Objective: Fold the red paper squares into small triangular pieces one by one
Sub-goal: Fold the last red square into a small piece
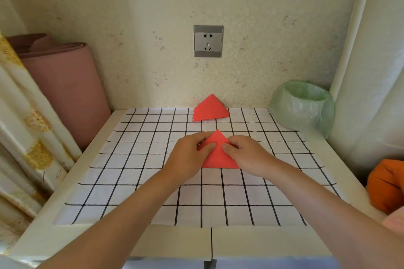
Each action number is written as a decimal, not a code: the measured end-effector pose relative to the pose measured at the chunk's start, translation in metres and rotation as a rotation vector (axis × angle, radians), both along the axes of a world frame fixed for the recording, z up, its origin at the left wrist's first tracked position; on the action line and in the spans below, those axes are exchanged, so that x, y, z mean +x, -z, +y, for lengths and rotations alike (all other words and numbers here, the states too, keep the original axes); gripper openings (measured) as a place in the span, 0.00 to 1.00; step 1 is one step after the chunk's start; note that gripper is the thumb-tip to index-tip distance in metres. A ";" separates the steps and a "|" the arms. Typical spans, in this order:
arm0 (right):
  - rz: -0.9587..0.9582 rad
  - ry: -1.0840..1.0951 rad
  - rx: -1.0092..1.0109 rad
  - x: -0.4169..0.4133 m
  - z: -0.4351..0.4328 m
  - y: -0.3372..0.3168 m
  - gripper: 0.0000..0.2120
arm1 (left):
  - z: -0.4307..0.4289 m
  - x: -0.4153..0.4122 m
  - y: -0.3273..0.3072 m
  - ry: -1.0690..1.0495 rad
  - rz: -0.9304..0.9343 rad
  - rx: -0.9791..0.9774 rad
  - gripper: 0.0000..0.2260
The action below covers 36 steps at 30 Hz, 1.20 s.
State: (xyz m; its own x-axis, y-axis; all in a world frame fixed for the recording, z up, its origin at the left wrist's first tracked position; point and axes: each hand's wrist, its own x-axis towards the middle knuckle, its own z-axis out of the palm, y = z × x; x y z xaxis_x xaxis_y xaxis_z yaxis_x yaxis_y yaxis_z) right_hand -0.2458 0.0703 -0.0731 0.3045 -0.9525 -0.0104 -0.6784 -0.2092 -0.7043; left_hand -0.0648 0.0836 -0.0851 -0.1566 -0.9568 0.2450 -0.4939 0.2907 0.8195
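A red paper piece (218, 158), folded into a triangle with its tip pointing away from me, lies on the checked mat (135, 181) in the middle of the table. My left hand (188, 157) pinches its left side, fingers curled over the edge. My right hand (247, 155) pinches its right side, thumb lying on the paper. Both hands cover the triangle's side corners. Behind it, near the wall, a stack of red paper triangles (209, 109) leans with its tip up.
A bin lined with a green plastic bag (303, 107) stands at the back right. A pink rolled mat (63, 81) and a curtain (24, 129) are on the left. An orange cloth (387, 183) sits at the right edge. A wall socket (208, 41) is above the stack.
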 end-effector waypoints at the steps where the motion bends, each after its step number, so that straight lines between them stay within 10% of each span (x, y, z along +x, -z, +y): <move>1: 0.036 -0.004 -0.017 0.000 0.001 0.001 0.17 | 0.000 -0.001 0.000 0.000 -0.014 -0.003 0.12; 36: 0.290 -0.009 -0.131 0.004 0.008 0.000 0.14 | 0.000 -0.014 0.005 -0.031 -0.098 0.053 0.14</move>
